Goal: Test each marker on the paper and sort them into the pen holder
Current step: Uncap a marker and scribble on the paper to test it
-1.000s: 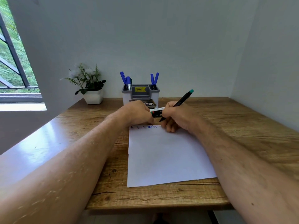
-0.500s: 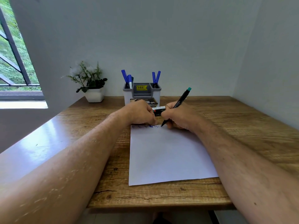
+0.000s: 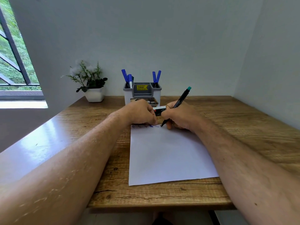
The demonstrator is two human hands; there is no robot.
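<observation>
Head view: one camera, looking down over my forearms.
Right hand (image 3: 180,116): clamped around the black marker (image 3: 178,103), tip touching the paper's top edge, teal end tilted up and away.
Left hand (image 3: 141,113): curled shut at the paper's (image 3: 168,156) top edge; a marker cap (image 3: 159,109) pokes out beside it.
Scribbles (image 3: 147,126): blue, in a row along the top.
Pen holder (image 3: 142,94): behind my hands on the bench (image 3: 251,127), blue markers (image 3: 127,78) upright in both outer compartments.

Matt white paper (image 3: 168,156) lies on a grainy wooden desk (image 3: 243,127); the pen holder (image 3: 142,95) looks plastic.
</observation>
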